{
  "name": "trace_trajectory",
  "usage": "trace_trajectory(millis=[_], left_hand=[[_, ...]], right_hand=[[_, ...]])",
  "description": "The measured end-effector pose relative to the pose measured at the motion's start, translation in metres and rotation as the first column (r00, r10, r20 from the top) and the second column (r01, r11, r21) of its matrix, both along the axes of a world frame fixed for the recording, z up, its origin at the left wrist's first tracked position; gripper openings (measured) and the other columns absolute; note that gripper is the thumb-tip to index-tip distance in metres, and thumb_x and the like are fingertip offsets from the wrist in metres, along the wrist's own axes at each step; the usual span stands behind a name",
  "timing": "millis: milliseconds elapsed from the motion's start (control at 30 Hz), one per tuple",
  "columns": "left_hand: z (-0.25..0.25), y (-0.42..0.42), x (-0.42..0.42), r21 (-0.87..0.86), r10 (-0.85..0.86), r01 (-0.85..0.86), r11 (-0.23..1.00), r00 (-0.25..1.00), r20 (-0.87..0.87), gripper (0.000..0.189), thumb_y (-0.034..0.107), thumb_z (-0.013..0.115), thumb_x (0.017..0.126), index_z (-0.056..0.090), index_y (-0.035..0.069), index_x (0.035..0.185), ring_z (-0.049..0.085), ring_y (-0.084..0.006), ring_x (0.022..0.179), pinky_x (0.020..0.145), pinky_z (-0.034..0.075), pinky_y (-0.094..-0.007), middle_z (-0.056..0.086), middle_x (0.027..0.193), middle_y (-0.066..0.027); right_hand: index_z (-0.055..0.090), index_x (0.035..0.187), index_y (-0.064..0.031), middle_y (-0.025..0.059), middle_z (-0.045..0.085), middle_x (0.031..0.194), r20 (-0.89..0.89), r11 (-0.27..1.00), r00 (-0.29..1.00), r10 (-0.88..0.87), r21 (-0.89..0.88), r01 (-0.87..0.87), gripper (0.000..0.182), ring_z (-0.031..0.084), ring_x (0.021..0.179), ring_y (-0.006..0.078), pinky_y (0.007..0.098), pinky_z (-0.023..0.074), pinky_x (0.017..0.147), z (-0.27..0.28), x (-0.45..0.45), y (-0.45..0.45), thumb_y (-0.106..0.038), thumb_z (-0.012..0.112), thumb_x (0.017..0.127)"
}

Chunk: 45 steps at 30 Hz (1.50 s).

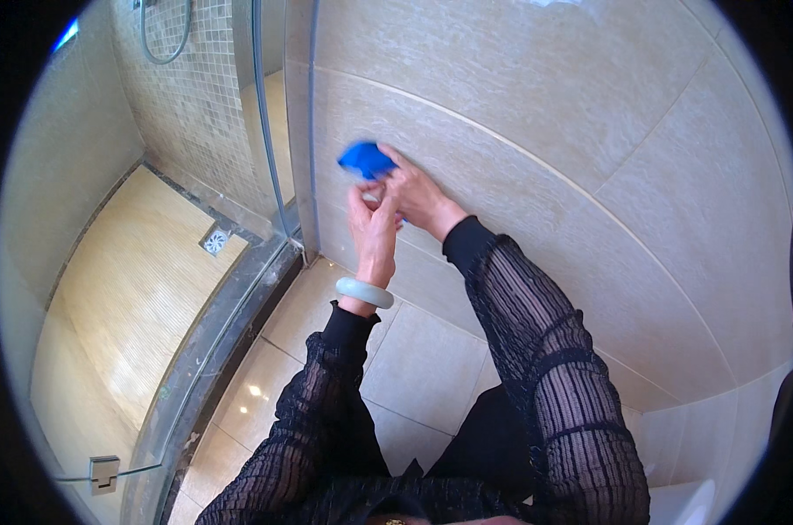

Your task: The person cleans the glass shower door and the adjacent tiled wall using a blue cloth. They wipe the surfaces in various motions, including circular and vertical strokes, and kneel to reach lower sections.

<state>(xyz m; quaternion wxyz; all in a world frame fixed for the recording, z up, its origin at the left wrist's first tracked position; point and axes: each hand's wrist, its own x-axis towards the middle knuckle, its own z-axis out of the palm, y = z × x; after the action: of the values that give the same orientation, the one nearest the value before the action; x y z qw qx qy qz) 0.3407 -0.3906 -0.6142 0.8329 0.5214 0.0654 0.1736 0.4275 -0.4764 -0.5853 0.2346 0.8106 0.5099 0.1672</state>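
A bright blue cloth (366, 159), blurred, shows at the fingertips of my right hand (415, 195), which grips it in front of the tiled wall (534, 216). Just below and touching it is my left hand (374, 226), its fingers curled, with a pale bangle (364, 293) around the wrist. A small bit of blue also shows under the right hand. Whether the left fingers hold part of the cloth is hidden by the overlap and blur.
To the left, a glass shower panel (265, 131) stands on a dark stone curb (232, 295). Beyond it are a ribbed shower floor (134, 289), a metal drain (215, 241) and a shower hose (165, 59). A metal hinge (104, 474) sits at lower left. Floor tiles (423, 367) lie below my hands.
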Motion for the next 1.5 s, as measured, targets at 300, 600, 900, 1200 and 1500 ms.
trace_trajectory(millis=[300,600,900,1200,1500], left_hand=[[0.034,0.013,-0.036,0.075,-0.192,0.180,0.981,0.962,0.194,0.014,0.014,0.062,0.090,0.060,0.004,0.100,0.056,-0.0093,0.077,0.071,0.045,-0.0231,0.060,0.087,-0.0012],[-0.005,0.006,-0.090,0.678,-0.323,0.205,0.706,0.945,0.051,0.015,0.014,0.064,0.087,0.063,0.000,0.091,0.059,-0.0151,0.071,0.068,0.048,-0.0295,0.061,0.076,-0.0075],[-0.169,0.109,-0.094,0.791,-0.518,0.603,-0.103,0.646,-0.560,0.048,0.041,0.068,0.085,0.061,0.005,0.116,0.060,-0.0317,0.103,0.087,0.048,-0.0405,0.063,0.109,-0.0181],[-0.142,0.150,-0.170,0.251,-0.493,0.672,0.697,0.703,-0.512,0.036,0.030,0.060,0.094,0.062,0.002,0.117,0.063,-0.0158,0.098,0.081,0.050,-0.0282,0.066,0.105,-0.0082],[0.083,0.143,-0.198,0.553,-0.496,0.469,0.689,-0.251,0.831,0.020,0.008,0.039,0.090,0.057,0.012,0.081,0.059,-0.0187,0.076,0.069,0.048,-0.0357,0.059,0.083,-0.0052]], right_hand=[[0.058,0.119,-0.0264,0.0026,0.062,0.061,0.371,0.841,0.895,-0.247,0.541,0.007,0.032,0.065,0.058,0.0200,0.0686,0.0034,0.110,0.106,-0.013,-0.033,-0.025,0.051,0.087],[0.060,0.092,-0.0176,0.0063,0.064,0.092,0.205,0.992,0.976,0.068,0.091,-0.089,0.012,0.065,0.087,0.0183,0.0533,0.0185,0.116,-0.001,0.003,-0.007,-0.012,0.056,0.082],[0.054,0.129,-0.0227,0.0039,0.059,0.078,0.506,0.935,0.862,-0.020,0.315,-0.163,0.048,0.064,0.081,0.0175,0.0515,0.0242,0.115,0.008,-0.041,-0.070,-0.008,0.057,0.084],[0.066,0.099,-0.0214,-0.0007,0.066,0.094,0.100,0.988,0.986,0.133,-0.096,-0.124,0.019,0.061,0.101,0.0153,0.0470,0.0166,0.119,-0.173,-0.011,-0.062,-0.014,0.060,0.082],[0.057,0.128,-0.0273,0.0005,0.069,0.089,0.350,0.947,0.909,-0.228,0.296,0.123,0.047,0.066,0.074,0.0138,0.0534,0.0206,0.114,-0.022,-0.007,-0.008,-0.009,0.058,0.085]])
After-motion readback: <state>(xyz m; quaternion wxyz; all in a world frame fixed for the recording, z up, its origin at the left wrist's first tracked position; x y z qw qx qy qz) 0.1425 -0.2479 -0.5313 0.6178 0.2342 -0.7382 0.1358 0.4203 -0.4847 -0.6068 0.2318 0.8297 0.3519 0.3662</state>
